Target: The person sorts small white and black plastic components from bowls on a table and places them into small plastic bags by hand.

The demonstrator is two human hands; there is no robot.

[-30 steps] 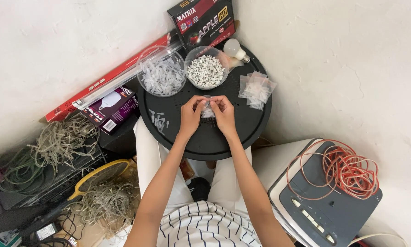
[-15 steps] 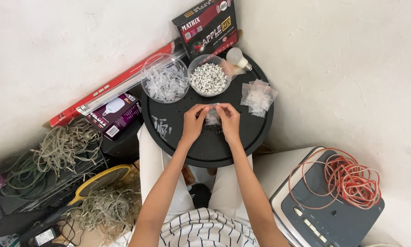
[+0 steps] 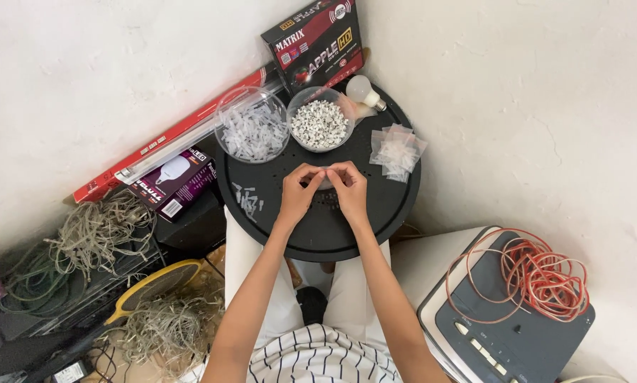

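Small clear bag (image 3: 325, 176), pinched between the fingertips of the left hand (image 3: 297, 193) and right hand (image 3: 350, 189), sits over the middle of the round black tray (image 3: 318, 234). It seems the bag is being filled or closed. Bowls of white clips (image 3: 320, 124) and clear strips (image 3: 253, 131) stand just beyond.

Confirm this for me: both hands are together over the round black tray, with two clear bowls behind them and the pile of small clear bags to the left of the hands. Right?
Not quite. In the head view the pile of small clear bags lies to the right of the hands, not the left. The rest holds: left hand and right hand meet over the round black tray, with two clear bowls behind them.
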